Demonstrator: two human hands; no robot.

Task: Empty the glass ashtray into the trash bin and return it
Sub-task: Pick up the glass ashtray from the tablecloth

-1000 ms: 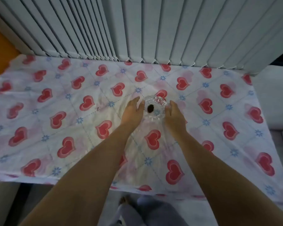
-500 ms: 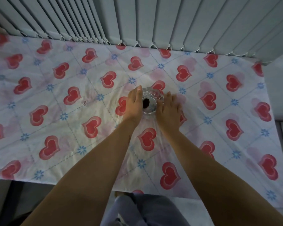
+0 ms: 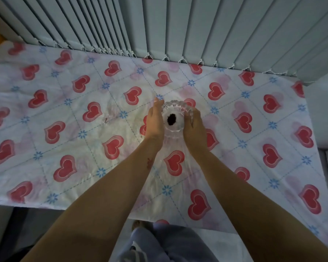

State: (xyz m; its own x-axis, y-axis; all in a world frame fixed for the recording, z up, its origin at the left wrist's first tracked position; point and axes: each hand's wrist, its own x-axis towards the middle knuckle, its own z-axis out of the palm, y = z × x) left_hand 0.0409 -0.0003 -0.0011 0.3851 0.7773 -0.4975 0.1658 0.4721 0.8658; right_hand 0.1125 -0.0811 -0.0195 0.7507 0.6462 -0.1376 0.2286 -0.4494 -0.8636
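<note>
A clear cut-glass ashtray [image 3: 175, 110] with a dark pile of ash [image 3: 171, 119] in its bowl sits in the middle of the table, on a white cloth printed with red hearts [image 3: 64, 129]. My left hand [image 3: 155, 121] presses against its left side and my right hand [image 3: 194, 127] cups its right side, so both hands grip it between them. I cannot tell whether the ashtray rests on the cloth or is slightly raised. No trash bin is in view.
Grey vertical blinds [image 3: 178, 31] hang along the table's far edge. A pale sofa or cushion [image 3: 326, 114] stands at the right. My legs in light trousers [image 3: 159, 242] are below the table's near edge.
Both hands have closed in from beside the ashtray onto its sides and now hold it. The camera view has shifted a little.
</note>
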